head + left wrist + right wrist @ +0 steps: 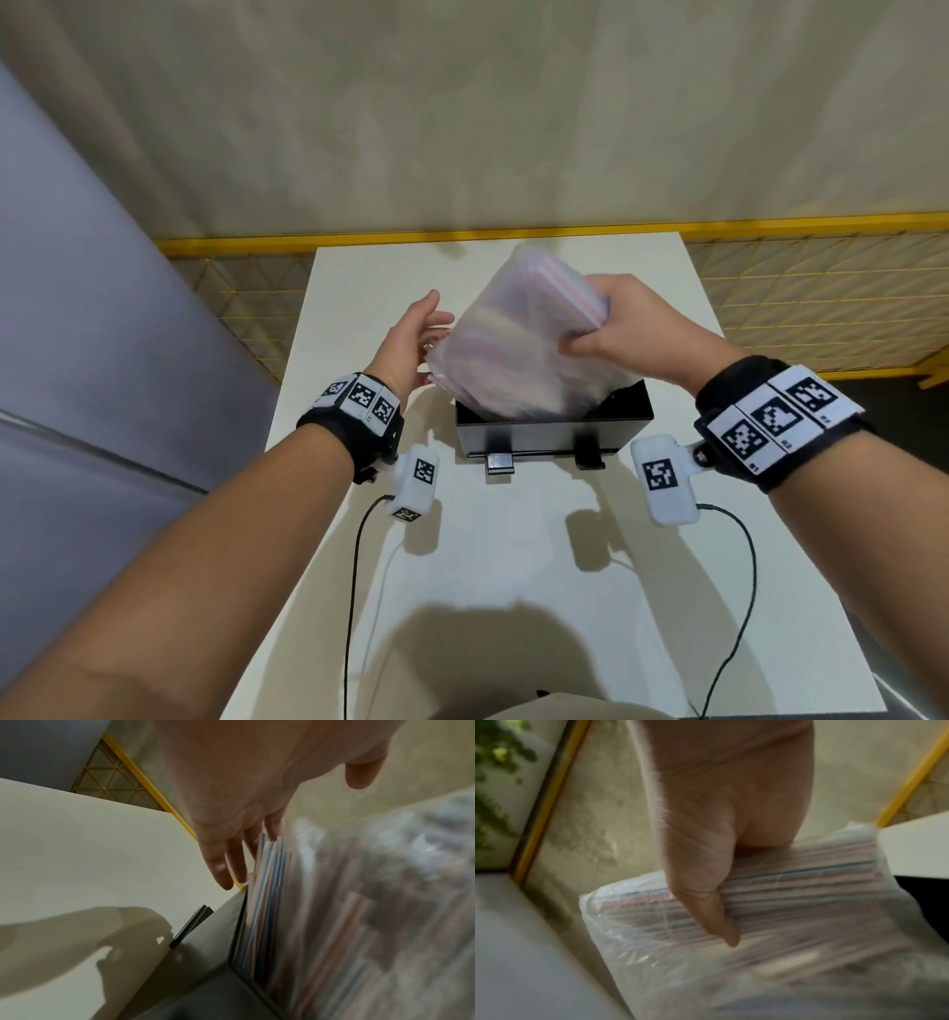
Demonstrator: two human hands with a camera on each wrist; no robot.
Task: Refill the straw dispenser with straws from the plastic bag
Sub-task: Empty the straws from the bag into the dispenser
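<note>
A clear plastic bag [518, 339] full of striped straws is tilted mouth-down into the open black straw dispenser [554, 437] on the white table [513, 565]. My right hand [616, 329] grips the bag's upper end, thumb across the front [713, 914], over the bag [795, 902]. My left hand [416, 334] is open with straight fingers at the bag's left side. In the left wrist view the fingers [221, 866] lie against loose straw ends [264, 892] that stand in the dispenser [205, 953]. The bag is blurred by motion.
The dispenser has two small black feet or tabs at its front [500, 462]. A yellow-framed mesh fence [796, 303] runs behind the table. A grey panel [77, 308] stands at the left. Cables [354, 591] trail from the wrist cameras over the table.
</note>
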